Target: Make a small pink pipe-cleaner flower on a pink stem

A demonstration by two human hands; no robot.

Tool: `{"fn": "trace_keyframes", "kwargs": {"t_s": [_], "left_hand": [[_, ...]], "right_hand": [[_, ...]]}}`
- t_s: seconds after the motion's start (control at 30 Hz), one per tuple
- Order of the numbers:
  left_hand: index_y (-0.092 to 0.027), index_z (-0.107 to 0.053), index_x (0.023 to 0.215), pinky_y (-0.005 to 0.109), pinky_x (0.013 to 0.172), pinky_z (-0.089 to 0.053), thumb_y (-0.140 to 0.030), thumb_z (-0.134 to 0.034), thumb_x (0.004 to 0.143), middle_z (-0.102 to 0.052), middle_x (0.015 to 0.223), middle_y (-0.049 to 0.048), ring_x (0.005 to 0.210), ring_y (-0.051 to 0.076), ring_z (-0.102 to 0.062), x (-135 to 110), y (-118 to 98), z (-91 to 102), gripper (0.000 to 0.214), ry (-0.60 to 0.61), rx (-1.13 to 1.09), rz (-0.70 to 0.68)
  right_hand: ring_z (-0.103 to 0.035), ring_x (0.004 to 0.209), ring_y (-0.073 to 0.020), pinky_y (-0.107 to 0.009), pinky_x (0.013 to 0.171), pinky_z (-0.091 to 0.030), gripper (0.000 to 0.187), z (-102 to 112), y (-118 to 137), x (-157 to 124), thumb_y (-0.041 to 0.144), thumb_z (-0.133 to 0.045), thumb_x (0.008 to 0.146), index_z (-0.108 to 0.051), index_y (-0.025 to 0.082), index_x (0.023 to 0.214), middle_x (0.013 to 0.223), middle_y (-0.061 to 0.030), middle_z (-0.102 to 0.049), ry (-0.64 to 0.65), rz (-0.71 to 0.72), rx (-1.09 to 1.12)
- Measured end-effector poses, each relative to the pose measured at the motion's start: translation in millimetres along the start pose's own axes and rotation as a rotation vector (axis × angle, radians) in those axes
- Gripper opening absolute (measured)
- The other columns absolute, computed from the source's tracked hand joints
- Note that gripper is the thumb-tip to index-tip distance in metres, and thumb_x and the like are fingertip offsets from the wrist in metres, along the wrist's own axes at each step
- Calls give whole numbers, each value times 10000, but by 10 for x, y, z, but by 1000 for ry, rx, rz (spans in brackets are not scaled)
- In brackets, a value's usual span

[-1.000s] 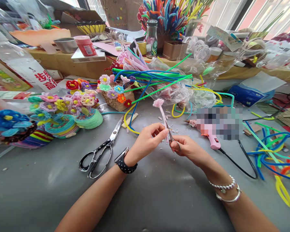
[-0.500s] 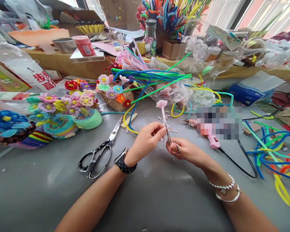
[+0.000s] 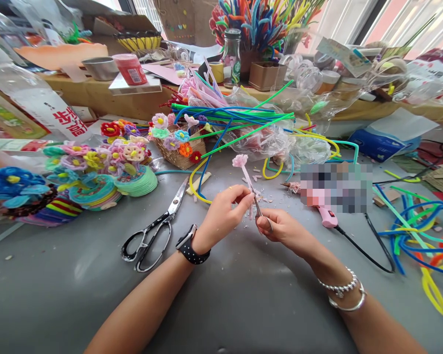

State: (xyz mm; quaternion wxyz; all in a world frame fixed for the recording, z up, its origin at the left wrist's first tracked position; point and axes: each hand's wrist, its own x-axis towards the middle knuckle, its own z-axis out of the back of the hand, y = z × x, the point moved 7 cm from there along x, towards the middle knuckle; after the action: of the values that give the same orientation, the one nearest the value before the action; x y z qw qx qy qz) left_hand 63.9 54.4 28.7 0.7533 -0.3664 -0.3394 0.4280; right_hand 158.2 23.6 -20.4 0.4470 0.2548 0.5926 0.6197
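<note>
Pinches the pink flower stem (image 3: pixel 245 174) in the fingers of the left hand (image 3: pixel 223 214), right of the big scissors (image 3: pixel 166 216); clenches small scissors (image 3: pixel 257 209) in the right hand (image 3: pixel 280 228), tips at the stem.

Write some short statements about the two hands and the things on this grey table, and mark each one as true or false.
1. The left hand pinches the stem of the pink fuzzy flower. True.
2. The right hand holds a small metal tool against that stem. True.
3. The large scissors are in the right hand. False: they lie on the table, left of the left hand and apart from both hands.
4. The black watch sits on the right wrist. False: it is on the left wrist; the right wrist wears silver bracelets.
5. A pink glue gun lies on the table to the right of the right hand. True.
</note>
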Motion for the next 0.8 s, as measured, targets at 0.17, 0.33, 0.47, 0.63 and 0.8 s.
{"fn": "trace_keyframes", "kwargs": {"t_s": [0.17,0.33,0.47,0.63,0.8], "left_hand": [[-167,-464,651,226,608,-337,-244,-398,809,-479,640,-17,627,107,-431,-7,-34,-63,188,50,31,-56],[-169,-438,640,227,612,-327,-239,-388,819,-456,637,-19,631,108,-418,-9,-29,-68,198,55,81,-75],[-167,-441,646,230,615,-326,-258,-381,826,-458,640,-18,636,110,-420,-2,-5,-43,210,32,76,-51],[-166,-428,642,224,615,-322,-227,-387,823,-454,640,-24,631,102,-415,-2,-17,-48,195,32,72,-60],[-168,-404,618,221,592,-310,-197,-387,816,-429,617,-30,608,98,-390,-16,-41,-95,201,86,119,-99]], "right_hand": [[-242,465,-59,-197,406,-202,571,-39,2,-29,731,-346,662,-402,163,661,549,53,-317,133,12,50],[-243,455,-52,-198,411,-189,542,20,-14,-22,698,-392,677,-404,158,635,548,56,-309,83,2,34],[-233,449,-48,-200,417,-181,519,43,-23,9,668,-430,685,-397,157,599,525,62,-300,2,1,39],[-228,442,-48,-195,405,-178,547,10,-16,0,702,-413,659,-407,157,606,507,66,-301,34,2,63],[-215,421,-44,-191,390,-161,574,15,-32,-24,716,-392,655,-448,146,635,482,77,-288,104,-30,99]]}}
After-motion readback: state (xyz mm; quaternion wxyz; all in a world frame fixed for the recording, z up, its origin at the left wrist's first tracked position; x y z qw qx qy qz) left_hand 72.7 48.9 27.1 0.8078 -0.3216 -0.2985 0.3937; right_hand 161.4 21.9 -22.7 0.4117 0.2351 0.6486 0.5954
